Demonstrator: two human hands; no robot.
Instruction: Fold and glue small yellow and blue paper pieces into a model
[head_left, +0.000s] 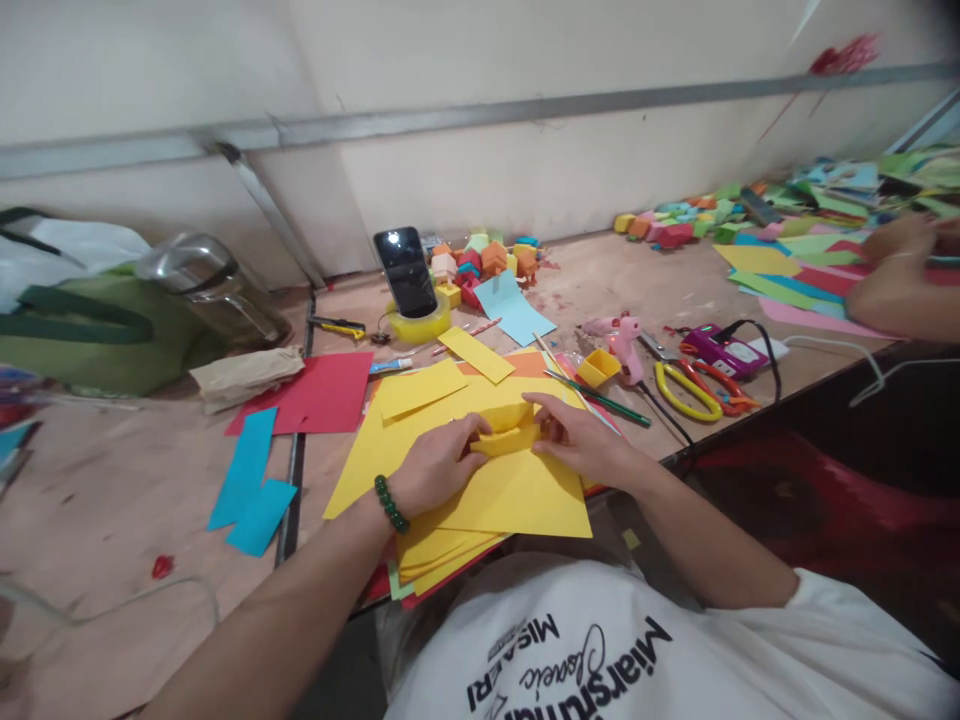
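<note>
Between my hands is a folded strip of yellow paper [504, 438], bent into an open shape. My left hand [442, 462] pinches its left end with thumb and fingers. At the right end, my right hand [574, 435] grips it the same way. Both hands work just above a stack of yellow paper sheets [525, 502] at the table's front edge. Beyond them lie a loose yellow paper piece [424, 390] and a narrow yellow strip [476, 355]. A small yellow paper box [598, 368] sits to the right of the stack.
A pink glue gun [624, 345], yellow-handled scissors [686, 395] and a green pencil [607, 400] lie to the right. Behind, a phone [406, 272] leans in a tape roll [420, 322]. Blue strips [246, 468] and red paper [330, 392] lie left. Another person's hands [904, 275] are far right.
</note>
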